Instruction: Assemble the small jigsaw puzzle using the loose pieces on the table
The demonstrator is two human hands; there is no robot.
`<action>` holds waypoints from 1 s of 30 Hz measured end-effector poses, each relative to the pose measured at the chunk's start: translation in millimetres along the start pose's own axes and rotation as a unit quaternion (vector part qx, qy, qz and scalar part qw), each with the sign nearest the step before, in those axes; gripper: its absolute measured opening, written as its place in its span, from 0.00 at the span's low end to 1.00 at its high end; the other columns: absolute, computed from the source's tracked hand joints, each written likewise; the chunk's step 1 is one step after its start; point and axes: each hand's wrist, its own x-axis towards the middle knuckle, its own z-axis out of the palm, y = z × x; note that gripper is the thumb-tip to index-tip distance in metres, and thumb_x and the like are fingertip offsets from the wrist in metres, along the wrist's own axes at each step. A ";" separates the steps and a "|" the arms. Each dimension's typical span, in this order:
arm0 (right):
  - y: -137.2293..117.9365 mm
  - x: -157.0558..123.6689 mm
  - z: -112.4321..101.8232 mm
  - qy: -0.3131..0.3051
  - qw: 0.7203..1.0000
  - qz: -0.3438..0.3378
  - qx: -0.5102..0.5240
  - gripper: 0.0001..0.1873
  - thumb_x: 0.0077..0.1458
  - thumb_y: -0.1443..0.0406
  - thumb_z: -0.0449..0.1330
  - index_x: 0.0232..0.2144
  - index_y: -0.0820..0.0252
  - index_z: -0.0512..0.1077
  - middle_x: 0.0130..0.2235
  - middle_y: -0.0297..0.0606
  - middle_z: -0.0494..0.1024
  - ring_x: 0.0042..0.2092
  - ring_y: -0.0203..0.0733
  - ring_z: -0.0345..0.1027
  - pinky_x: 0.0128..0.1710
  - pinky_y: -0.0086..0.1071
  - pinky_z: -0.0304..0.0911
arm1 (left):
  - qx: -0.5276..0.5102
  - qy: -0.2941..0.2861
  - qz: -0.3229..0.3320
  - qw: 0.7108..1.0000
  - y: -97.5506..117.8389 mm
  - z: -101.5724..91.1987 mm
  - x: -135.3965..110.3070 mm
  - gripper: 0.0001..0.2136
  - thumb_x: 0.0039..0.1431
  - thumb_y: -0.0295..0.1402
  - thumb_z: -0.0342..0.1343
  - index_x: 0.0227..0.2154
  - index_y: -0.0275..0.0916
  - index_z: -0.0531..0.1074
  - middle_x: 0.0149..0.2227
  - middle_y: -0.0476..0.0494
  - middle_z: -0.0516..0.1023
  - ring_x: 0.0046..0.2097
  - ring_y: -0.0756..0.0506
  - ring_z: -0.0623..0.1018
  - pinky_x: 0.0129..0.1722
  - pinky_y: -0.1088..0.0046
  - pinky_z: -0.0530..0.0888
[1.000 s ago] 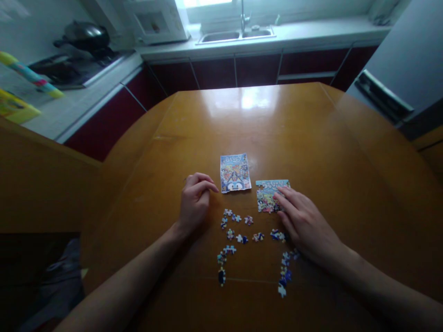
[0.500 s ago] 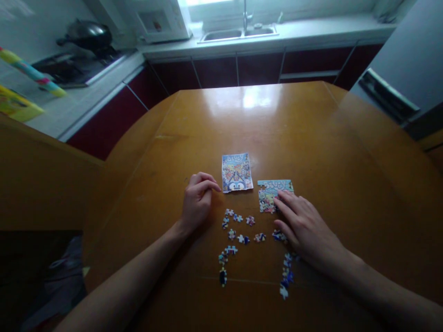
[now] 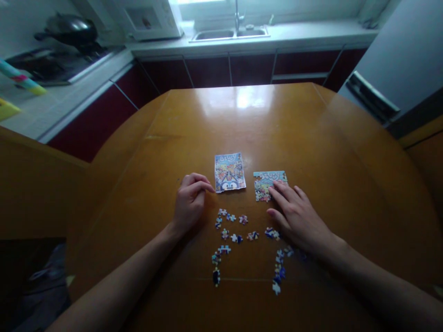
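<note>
My right hand point(image 3: 297, 216) lies flat on the wooden table point(image 3: 311, 138), fingers spread, its fingertips pressing the lower right part of a partly assembled colourful puzzle point(image 3: 266, 182). To the left of it lies the printed reference picture point(image 3: 229, 172). My left hand point(image 3: 189, 201) rests loosely curled on the table just left of that picture, holding nothing that I can see. Several loose puzzle pieces point(image 3: 235, 230) are scattered between my two hands, and more lie in a row point(image 3: 278, 272) under my right wrist.
Beyond the table runs a kitchen counter with a sink point(image 3: 228, 33), a microwave point(image 3: 152, 18) and a stove carrying a dark wok point(image 3: 69, 30). A grey appliance point(image 3: 398, 60) stands at the right. Dark red cabinets line the back.
My view has shifted slightly, so everything sits a little more to the left and higher. My right hand's fingers have slid a bit on the assembled puzzle; my left hand has stayed put.
</note>
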 end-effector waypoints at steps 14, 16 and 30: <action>76.2 15.8 -23.6 0.145 0.974 0.152 0.086 0.22 0.64 0.60 0.50 0.55 0.62 0.71 0.60 0.50 0.69 0.61 0.55 0.62 0.63 0.50 0.57 | -0.003 -0.015 -0.003 1.000 1.6 1.3 -0.1 0.13 0.59 0.21 0.50 0.25 0.40 0.76 0.35 0.46 0.73 0.41 0.46 0.72 0.42 0.67 0.69; 89.4 16.8 -21.2 0.133 0.976 0.160 0.067 0.22 0.63 0.61 0.51 0.54 0.63 0.72 0.59 0.51 0.70 0.61 0.56 0.63 0.62 0.50 0.58 | -0.001 -0.021 -0.003 1.000 0.9 1.3 0.0 0.13 0.59 0.21 0.51 0.25 0.40 0.76 0.35 0.46 0.73 0.41 0.46 0.72 0.42 0.67 0.69; 85.6 17.0 -32.8 0.095 0.977 0.129 0.144 0.13 0.58 0.67 0.54 0.40 0.61 0.78 0.42 0.44 0.79 0.43 0.46 0.72 0.45 0.39 0.67 | 0.016 -0.038 0.005 0.999 -0.5 0.7 1.5 0.12 0.59 0.23 0.51 0.25 0.40 0.76 0.35 0.47 0.73 0.40 0.47 0.73 0.41 0.68 0.69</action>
